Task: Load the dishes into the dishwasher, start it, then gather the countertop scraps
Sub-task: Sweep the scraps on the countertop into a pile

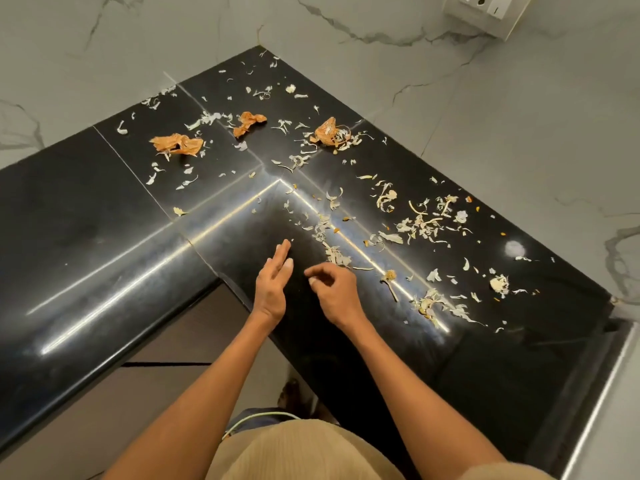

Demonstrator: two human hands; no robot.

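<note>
Gathering scraps (420, 225) is the step in hand: pale peelings lie strewn from centre to right of frame on the black countertop (86, 237), with 3 orange skins (177, 144) at upper centre. Left hand (273, 282) flat, fingers straight, as a catcher. Right hand (334, 289) curled; whether it pinches a flake, cannot tell. Next: sweep leftward. No container visible.

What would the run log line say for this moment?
stage: gathering scraps | left hand: open, flat | right hand: fingers curled, pinch unclear | scraps: scattered on countertop
</note>
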